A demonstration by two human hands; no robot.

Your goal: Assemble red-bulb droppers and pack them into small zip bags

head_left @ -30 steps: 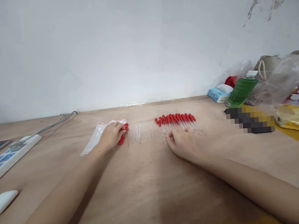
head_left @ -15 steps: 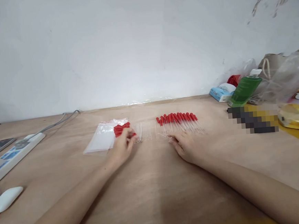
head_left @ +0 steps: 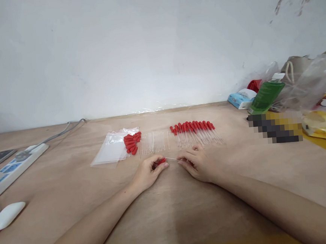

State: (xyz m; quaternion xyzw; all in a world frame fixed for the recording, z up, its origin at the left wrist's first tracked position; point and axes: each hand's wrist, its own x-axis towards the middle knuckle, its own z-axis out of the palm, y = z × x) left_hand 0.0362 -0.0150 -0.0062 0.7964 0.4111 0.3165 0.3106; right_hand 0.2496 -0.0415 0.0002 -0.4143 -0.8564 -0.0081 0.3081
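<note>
Between the fingers of my left hand (head_left: 151, 171) is a red rubber bulb (head_left: 162, 160). My right hand (head_left: 197, 163) pinches a thin clear dropper tube (head_left: 171, 159), whose far end meets the mouth of the bulb; how deep it sits inside I cannot tell. Beyond my left hand lies a pile of loose red bulbs (head_left: 131, 143), partly on a clear plastic bag (head_left: 107, 150). Bare clear tubes (head_left: 153, 141) lie side by side in the middle. Past my right hand, a row of droppers with red bulbs (head_left: 193, 127) points its tips toward me.
A white power strip (head_left: 17, 167) with a grey cable lies at the left, near a white rounded device (head_left: 9, 216). At the right stand a tissue pack (head_left: 239, 101), a green bottle (head_left: 268, 95) and plastic bags (head_left: 304, 92). A wall (head_left: 146, 52) closes off the back.
My left hand has come away from the bulb pile, moving right and nearer with a red bulb. My right hand has shifted slightly nearer; bulb and tube now meet.
</note>
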